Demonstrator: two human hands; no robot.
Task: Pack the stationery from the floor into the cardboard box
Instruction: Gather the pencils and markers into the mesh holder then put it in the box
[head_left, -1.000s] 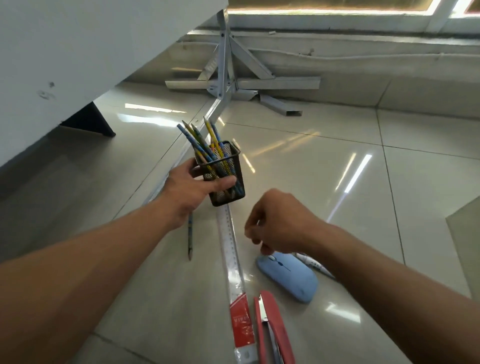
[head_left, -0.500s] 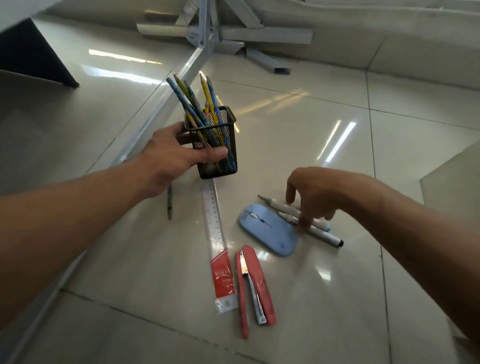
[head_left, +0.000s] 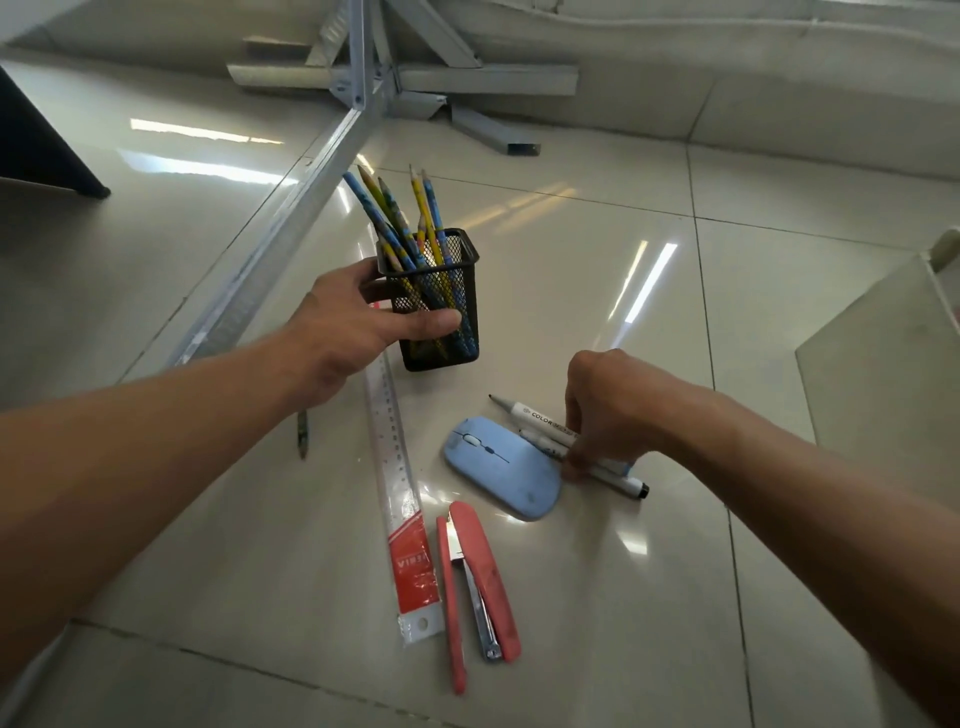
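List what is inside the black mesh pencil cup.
The mesh cup, gripped by the left hand, holds a bundle of blue and yellow pencils sticking out the top. The thumb and mesh hide the bottom.

Two bare forearms come in from the near edge — no sleeves on either, no cuff showing anywhere up to where they leave view. The left hand (head_left: 358, 325) carries no ring, no band at the wrist, no glove; its thumb is broad with a short, plain nail. The right hand (head_left: 610, 410) is likewise unadorned, wrist clear of any watch or strap, knuckles rounded and ridged along the top. The forearms look smooth, with little hair visible — no marks or dressings on what shows of them.
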